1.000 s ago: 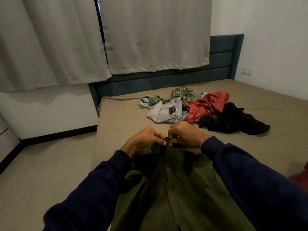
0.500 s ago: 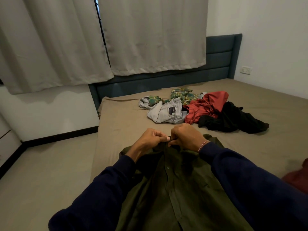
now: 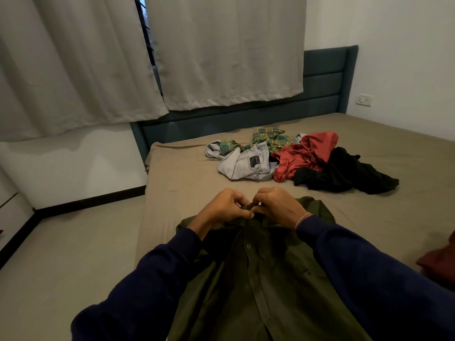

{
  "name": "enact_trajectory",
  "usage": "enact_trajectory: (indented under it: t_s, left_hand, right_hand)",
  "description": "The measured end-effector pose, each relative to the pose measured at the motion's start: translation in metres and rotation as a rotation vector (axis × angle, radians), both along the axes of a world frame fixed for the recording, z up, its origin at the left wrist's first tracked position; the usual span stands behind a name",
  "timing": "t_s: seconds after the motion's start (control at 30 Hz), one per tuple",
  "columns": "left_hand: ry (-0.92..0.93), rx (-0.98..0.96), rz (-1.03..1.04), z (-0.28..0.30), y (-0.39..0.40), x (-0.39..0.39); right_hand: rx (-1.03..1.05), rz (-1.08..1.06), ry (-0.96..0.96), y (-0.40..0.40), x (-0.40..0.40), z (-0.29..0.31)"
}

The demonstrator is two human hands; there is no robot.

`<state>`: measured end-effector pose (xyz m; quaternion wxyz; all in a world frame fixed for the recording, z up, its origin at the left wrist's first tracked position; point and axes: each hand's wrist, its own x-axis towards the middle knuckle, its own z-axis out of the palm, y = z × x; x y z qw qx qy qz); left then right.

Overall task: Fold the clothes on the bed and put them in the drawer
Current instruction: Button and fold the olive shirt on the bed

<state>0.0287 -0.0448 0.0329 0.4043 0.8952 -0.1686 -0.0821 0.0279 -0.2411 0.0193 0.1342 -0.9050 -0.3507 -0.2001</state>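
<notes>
**Collar button first, fold after**

We have the olive shirt (image 3: 258,279) lying front-up on the bed (image 3: 187,178), near its edge. Our left hand (image 3: 221,207) and right hand (image 3: 278,205) both have their grip pinched on the collar, seemingly at the top button. If the button slips its hole, the placket could gape and the fold come out crooked. Tugging may also drag the shirt toward the bed's edge. The unfolded pile (image 3: 295,158) waits well beyond; no drawer is clearly in view.
</notes>
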Motion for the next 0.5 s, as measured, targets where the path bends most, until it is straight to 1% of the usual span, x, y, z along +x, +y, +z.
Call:
enact_trajectory:
  t_s: [0.2,0.27,0.37,0.5]
  left_hand:
    - [-0.129,0.211,-0.162,0.009,0.002,0.002]
    - [-0.173,0.248,-0.192,0.01,0.002,0.005]
    - [-0.225,0.244,-0.191,0.007,0.0,0.002]
    - [-0.3,0.187,-0.144,-0.003,0.003,-0.002]
  right_hand:
    - [-0.062,0.112,0.152,-0.005,0.004,0.013]
    - [-0.061,0.12,0.179,-0.005,0.004,0.015]
    - [0.027,0.083,0.251,-0.012,0.006,0.017]
    - [0.181,0.078,0.34,-0.017,0.004,0.013]
